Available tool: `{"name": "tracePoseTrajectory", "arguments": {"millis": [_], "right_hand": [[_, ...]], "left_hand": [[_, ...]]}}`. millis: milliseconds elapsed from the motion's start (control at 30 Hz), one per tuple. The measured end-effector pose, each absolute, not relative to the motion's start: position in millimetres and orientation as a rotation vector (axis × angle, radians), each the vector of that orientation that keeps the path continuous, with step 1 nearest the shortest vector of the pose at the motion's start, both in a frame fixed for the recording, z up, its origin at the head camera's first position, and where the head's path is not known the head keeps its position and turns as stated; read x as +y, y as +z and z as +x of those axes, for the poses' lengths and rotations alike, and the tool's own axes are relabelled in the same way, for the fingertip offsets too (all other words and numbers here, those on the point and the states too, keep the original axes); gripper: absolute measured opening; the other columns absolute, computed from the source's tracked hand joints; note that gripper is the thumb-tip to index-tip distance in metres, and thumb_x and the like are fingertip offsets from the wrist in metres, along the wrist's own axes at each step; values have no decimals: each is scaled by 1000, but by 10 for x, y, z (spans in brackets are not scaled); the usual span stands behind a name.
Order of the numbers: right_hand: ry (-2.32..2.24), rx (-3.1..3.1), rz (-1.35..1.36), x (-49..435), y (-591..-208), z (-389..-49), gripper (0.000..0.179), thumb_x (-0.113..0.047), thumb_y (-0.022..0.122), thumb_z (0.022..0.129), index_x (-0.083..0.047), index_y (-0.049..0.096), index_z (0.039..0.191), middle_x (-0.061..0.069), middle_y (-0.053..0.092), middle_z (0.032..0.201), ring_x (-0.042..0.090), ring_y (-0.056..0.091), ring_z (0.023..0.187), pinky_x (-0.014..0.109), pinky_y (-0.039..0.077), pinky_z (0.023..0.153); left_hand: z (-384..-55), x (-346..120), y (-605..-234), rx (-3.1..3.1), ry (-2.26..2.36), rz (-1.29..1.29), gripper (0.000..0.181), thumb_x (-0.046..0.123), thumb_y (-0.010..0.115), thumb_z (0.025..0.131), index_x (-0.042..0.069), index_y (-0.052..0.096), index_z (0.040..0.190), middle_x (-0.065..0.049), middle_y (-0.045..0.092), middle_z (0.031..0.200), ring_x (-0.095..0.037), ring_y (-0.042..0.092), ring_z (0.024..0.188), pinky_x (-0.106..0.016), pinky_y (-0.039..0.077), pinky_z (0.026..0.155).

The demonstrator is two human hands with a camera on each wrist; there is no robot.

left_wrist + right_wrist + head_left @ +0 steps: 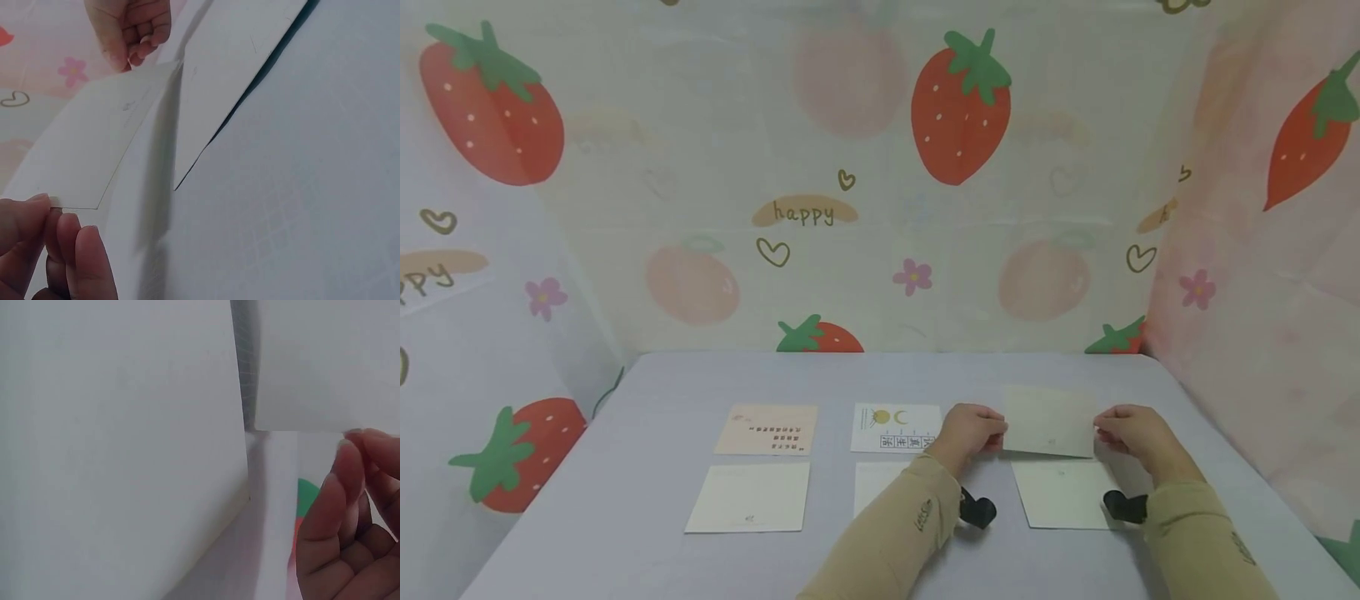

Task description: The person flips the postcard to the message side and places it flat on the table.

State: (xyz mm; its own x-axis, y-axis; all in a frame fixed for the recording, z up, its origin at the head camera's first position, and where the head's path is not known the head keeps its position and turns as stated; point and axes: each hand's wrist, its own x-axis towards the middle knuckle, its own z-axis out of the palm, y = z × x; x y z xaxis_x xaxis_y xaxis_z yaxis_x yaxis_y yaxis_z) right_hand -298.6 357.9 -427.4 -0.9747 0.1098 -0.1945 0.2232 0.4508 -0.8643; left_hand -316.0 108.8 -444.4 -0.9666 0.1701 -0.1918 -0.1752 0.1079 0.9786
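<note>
Between my two hands a cream-white card (1049, 421) is held by its side edges, its front edge raised off the table. My left hand (967, 435) pinches the left edge between thumb and fingers, as the left wrist view shows on the card (94, 144). At the opposite edge, my right hand (1138, 439) pinches with thumb and fingertips; the right wrist view shows these fingers (345, 472) at the card's edge. Just in front lies another blank card (1063, 497), partly behind the right wrist's black camera.
A pinkish card (767, 429) with printed text lies at left, a pale card (748, 498) in front of it. In the middle, a sun-and-moon card (891, 425) lies behind another white card (874, 482); my left arm covers part of both. Strawberry-printed cloth (958, 108) hangs behind the table.
</note>
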Motion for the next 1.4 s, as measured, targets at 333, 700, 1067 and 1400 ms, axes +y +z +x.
{"name": "tracePoseTrajectory", "arguments": {"millis": [333,700,1067,1400], "right_hand": [[-1759,2430,208,3632,-4275,-2972,23,-10,46,88,10,50,99,2,61,76,11,60,70,27,50,67],[-1760,2401,183,3611,-4292,-2972,34,-16,39,92,14,41,107,3,62,81,12,61,76,26,48,71],[-1864,2319,160,3619,-4245,-2918,75,-55,19,88,14,37,110,9,63,91,17,61,84,30,47,77],[-1873,2294,155,3602,-4255,-2923,49,-32,31,94,14,38,110,7,63,86,15,62,82,27,48,76]], "left_hand": [[-3193,1093,-4453,2089,1978,0,4,6,64,74,4,67,76,-5,60,60,-11,56,51,-29,51,54],[-3193,1096,-4472,2061,1988,-16,3,5,64,74,4,66,76,-6,63,63,-13,60,54,-28,51,55],[-3200,1102,-4464,2056,1972,-23,3,4,65,73,5,67,75,-5,63,63,-12,60,54,-27,51,56],[-3199,1102,-4466,2059,1967,-33,4,3,64,73,5,67,74,-5,63,64,-11,59,55,-24,50,54]]}}
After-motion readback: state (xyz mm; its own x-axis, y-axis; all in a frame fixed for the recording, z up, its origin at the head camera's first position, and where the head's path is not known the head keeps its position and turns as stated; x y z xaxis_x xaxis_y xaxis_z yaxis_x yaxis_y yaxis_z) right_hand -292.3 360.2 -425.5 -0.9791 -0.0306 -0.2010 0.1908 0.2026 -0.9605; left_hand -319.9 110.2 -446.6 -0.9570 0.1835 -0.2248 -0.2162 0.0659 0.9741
